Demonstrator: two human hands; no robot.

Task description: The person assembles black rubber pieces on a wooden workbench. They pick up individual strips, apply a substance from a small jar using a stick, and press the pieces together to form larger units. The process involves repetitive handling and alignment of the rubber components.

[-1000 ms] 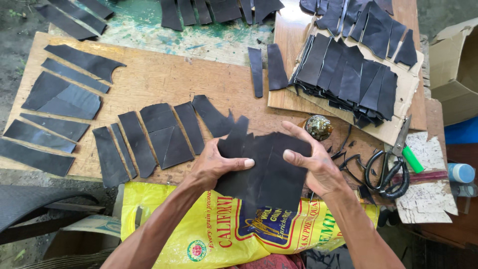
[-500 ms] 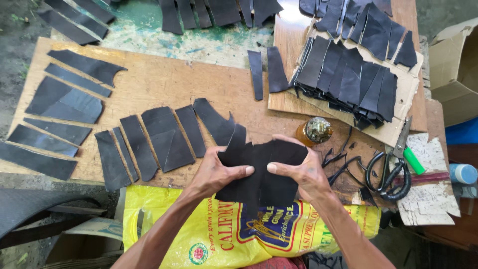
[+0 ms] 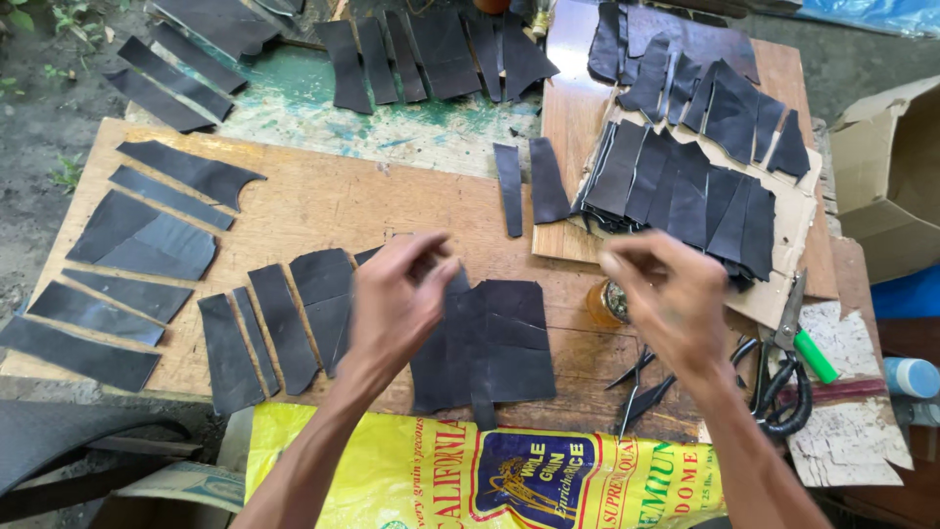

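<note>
Both hands are up off the table here and neither one has anything in it. The left hand [image 3: 397, 294] hangs over the left edge of a stack of black cut pieces [image 3: 490, 343], fingers loosely bent and bunched a bit, thumb side toward the stack. Can't tell if a fingertip is grazing the top piece or just above it. The right hand [image 3: 671, 299] is well off to the right of the stack, fingers curled loosely, a bit blurred, nothing pinched that I can see.

The stack lies flat near the front edge of the wooden table [image 3: 323, 201], a few overlapping dark sheets with one narrow tab poking out at the bottom.

Packaging: right below the stack, hanging over the table's front, is a yellow sack [image 3: 392, 480] with red lettering along it and a dark blue panel with a gold picture in the middle. Far right, an open brown cardboard box [image 3: 886, 176] stands beside the table. A flat sheet of cardboard [image 3: 793, 255] top right carries a fanned pile of more black pieces.

Just behind the right hand is a small round tin [image 3: 607, 302], partly hidden. Right of that, black-handled scissors [image 3: 783, 377] and a green marker [image 3: 815, 357]. Rows of black strips [image 3: 147, 245] line the left side.
</note>
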